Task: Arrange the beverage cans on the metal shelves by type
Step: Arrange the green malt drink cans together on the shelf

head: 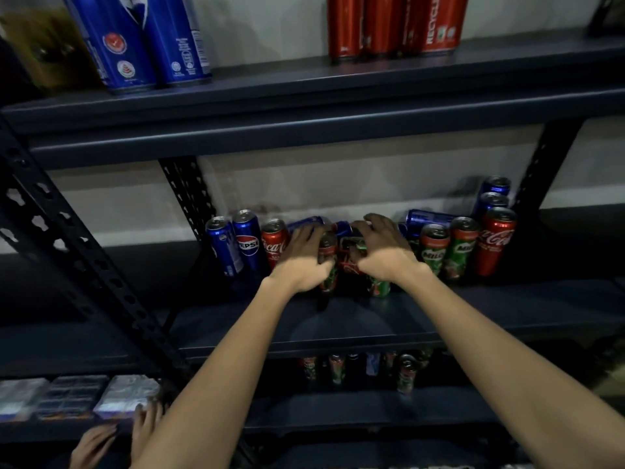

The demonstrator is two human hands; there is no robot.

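On the middle shelf [389, 319] of the dark metal rack, a mixed cluster of beverage cans is standing against the back wall. Both hands are reaching into its centre. The left hand [304, 258] is curling round a green Milo can [327, 262], thumb on its front, fingers behind it. The right hand [382, 252] is arching over a second Milo can [378, 286] with its fingers bent on the cans behind; whether it is really gripping one cannot be told.

To the left, two Pepsi cans [236, 245] and a Coca-Cola can [274, 243] are standing upright. To the right, two more Milo cans [446, 252] are sitting beside a tall Coca-Cola can [494, 242], with blue cans [492, 198] behind, one lying on its side.

The upper shelf [270, 82] is carrying blue Pepsi cans [142, 42] on the left and red cans [395, 25] on the right. The lower shelf [338, 407] is holding a dim row of Milo cans [406, 370].
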